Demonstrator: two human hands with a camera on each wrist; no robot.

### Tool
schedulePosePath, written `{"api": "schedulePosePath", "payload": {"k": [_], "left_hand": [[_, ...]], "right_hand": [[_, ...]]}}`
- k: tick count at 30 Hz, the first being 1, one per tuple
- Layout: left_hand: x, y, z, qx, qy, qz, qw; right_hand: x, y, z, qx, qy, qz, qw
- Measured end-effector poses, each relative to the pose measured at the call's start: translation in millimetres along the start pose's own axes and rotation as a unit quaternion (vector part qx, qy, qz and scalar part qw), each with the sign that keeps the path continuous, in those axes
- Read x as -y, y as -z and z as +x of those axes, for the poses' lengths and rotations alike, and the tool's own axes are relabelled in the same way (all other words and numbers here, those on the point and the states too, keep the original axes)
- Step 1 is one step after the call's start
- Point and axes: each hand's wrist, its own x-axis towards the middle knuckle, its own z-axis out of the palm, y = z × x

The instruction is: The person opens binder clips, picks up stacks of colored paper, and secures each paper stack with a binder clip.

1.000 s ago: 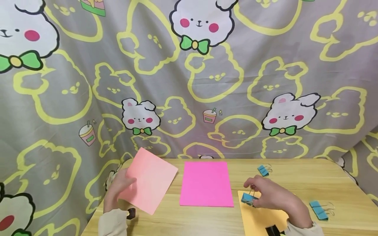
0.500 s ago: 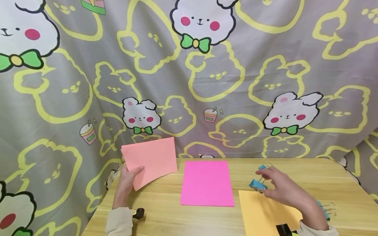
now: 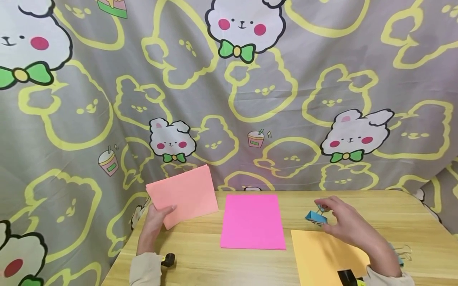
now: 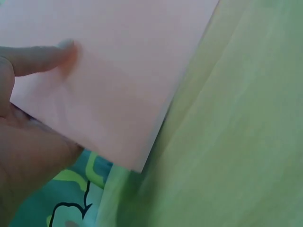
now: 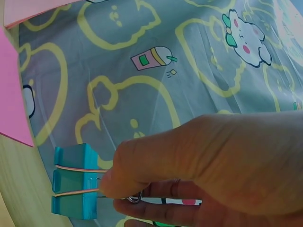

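Observation:
My left hand (image 3: 157, 220) grips a light pink sheaf of paper (image 3: 187, 192), tilted up over the table's left side. In the left wrist view the thumb lies flat on the paper's face (image 4: 118, 80), with the other fingers hidden behind. My right hand (image 3: 345, 220) pinches a blue binder clip (image 3: 316, 217) by its wire handles, above the far edge of the yellow-orange paper (image 3: 322, 258). The right wrist view shows the clip's teal body (image 5: 73, 182) sticking out past the thumb. A bit of blue shows behind the right fingertips.
Bright pink paper (image 3: 253, 222) lies flat at the middle of the wooden table (image 3: 214, 266). Another binder clip (image 3: 401, 254) lies at the right, partly covered by the right forearm. A grey curtain (image 3: 222, 95) with cartoon animals hangs behind the table.
My left hand has lifted and turned the light pink paper, its long side now running across. My right hand has carried the clip up and rightward, away from the yellow-orange paper's corner.

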Motion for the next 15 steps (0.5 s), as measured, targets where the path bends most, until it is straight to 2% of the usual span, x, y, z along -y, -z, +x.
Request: {"api": "schedulePosePath", "payload": {"k": [6,9,15], "left_hand": [[7.7,-5.4,-0.6,0.039,-0.042,-0.019,0.9982],[10.8,-3.9,0.3,0.05,-0.047,-0.006,0.9977],[11.9,-1.7,0.2,0.038,-0.044,0.005,0.9983]], "right_hand": [[-5,2,-1.2,-0.008,0.005,-0.021,0.9997],[-7,2,-1.6,-0.004,0.002,-0.015,0.9999],[-6,3,0.5,-0.005,-0.006,0.001,1.0]]}}
